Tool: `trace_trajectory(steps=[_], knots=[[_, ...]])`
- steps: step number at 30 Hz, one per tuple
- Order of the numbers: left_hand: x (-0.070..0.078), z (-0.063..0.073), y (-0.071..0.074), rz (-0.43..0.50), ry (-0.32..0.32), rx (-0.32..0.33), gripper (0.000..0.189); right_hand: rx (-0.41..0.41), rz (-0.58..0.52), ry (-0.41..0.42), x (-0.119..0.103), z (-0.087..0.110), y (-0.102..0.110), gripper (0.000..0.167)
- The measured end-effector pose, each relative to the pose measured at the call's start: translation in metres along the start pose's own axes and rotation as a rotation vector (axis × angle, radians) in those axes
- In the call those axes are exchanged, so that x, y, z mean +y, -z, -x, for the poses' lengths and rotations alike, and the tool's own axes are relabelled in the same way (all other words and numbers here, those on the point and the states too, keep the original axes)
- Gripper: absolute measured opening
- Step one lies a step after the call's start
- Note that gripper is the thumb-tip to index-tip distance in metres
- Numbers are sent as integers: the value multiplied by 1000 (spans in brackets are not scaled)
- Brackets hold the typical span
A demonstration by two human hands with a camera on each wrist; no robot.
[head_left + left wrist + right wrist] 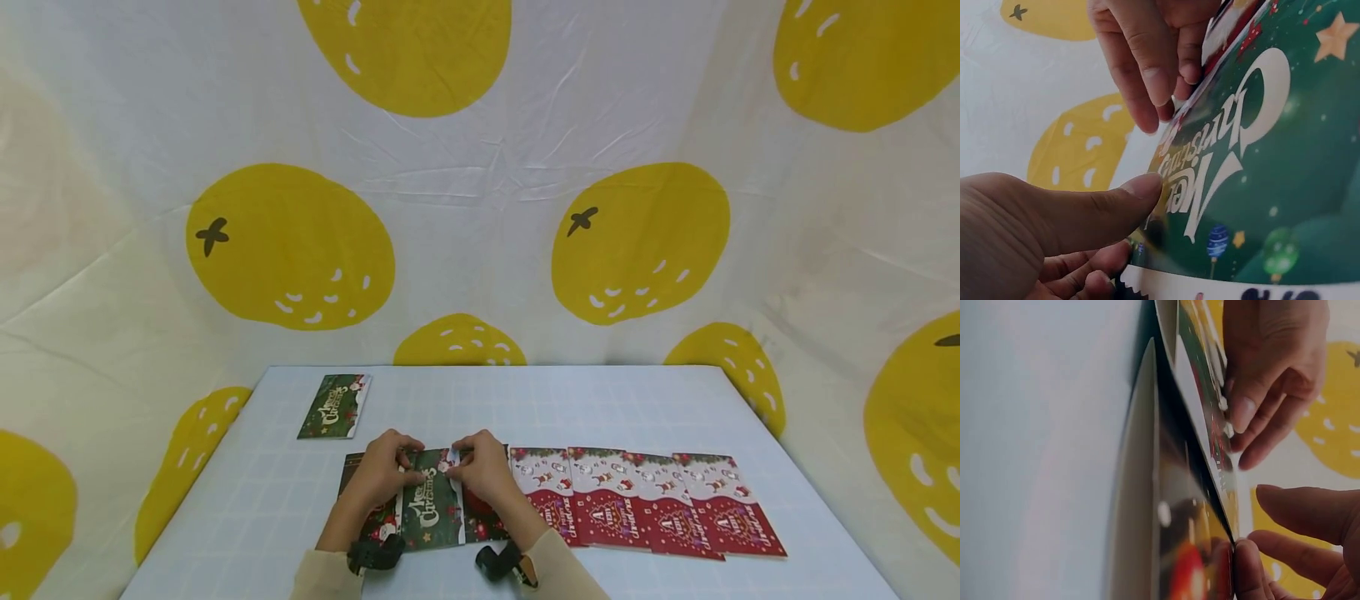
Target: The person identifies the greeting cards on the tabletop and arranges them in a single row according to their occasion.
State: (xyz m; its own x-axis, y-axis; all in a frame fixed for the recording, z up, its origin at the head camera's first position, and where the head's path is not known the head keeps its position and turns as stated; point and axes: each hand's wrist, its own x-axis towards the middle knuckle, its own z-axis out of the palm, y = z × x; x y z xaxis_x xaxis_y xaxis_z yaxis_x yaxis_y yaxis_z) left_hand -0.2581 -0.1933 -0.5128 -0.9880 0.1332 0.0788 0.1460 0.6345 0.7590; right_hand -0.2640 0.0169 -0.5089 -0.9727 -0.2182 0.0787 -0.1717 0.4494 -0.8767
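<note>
A green "Merry Christmas" card [432, 510] lies in a row of cards near the front of the table, face up, overlapping the cards beside it. My left hand [382, 467] pinches its upper left edge; the left wrist view shows the thumb [1141, 187] over that edge and the fingers behind it. At the upper right corner is my right hand [483, 468]. One fingertip [1247, 562] touches the cards' edge while the thumb stands apart. Dark cards with Christmas pictures flank the green one, a left card [378, 521] and a right card [480, 521], both partly hidden by my arms.
Several red and white Christmas cards [731, 508] continue the row to the right, overlapping or lying close together. Another green card [334, 407] lies at the back left of the white table [525, 400]. Behind hangs a cloth [472, 217] with yellow fruit prints.
</note>
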Motion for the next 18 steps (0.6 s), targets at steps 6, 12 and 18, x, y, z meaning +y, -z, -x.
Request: trace_trajectory(steps=[6,12,18], knots=[[-1,-2,-1,9,0,-3,38,-26,-19,-66,-3,-2,1,34],[-2,-2,-4,-11,-2,5,36,-43,-40,-90,-6,-2,3,35],[-2,-2,-6,-3,12,5,41,-43,-43,-89,-6,-1,2,37]])
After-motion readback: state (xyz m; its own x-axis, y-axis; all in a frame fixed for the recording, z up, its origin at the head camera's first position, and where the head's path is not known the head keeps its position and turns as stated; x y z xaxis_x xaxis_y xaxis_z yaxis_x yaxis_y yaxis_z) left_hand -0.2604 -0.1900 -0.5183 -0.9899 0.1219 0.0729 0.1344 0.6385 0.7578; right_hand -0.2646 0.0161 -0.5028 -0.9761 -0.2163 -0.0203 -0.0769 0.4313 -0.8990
